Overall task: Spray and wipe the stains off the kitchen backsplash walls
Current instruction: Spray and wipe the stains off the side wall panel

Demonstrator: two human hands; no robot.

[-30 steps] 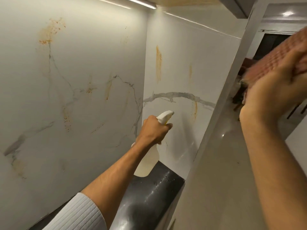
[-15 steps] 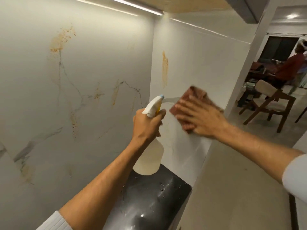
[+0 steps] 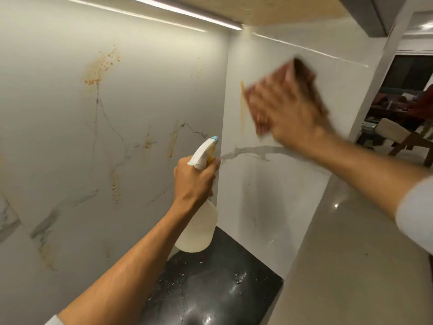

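My left hand (image 3: 193,181) grips a white spray bottle (image 3: 199,226) by its neck, nozzle aimed toward the corner of the white marble backsplash. My right hand (image 3: 288,116), blurred by motion, presses a reddish-brown cloth (image 3: 302,78) flat against the right backsplash wall (image 3: 269,195), beside a vertical orange streak (image 3: 242,102). The left backsplash wall (image 3: 58,148) carries orange-brown stains: a spattered patch (image 3: 98,71) high up and smaller streaks (image 3: 173,141) lower down.
A wet black countertop (image 3: 210,285) lies below the bottle. A beige counter surface (image 3: 351,254) runs along the right. An LED strip (image 3: 182,12) lights the cabinet underside. A wooden chair (image 3: 398,139) stands in the room beyond.
My right hand swung the cloth from far right onto the right wall, then slid it upward beside the orange streak. My left hand raised the bottle slightly.
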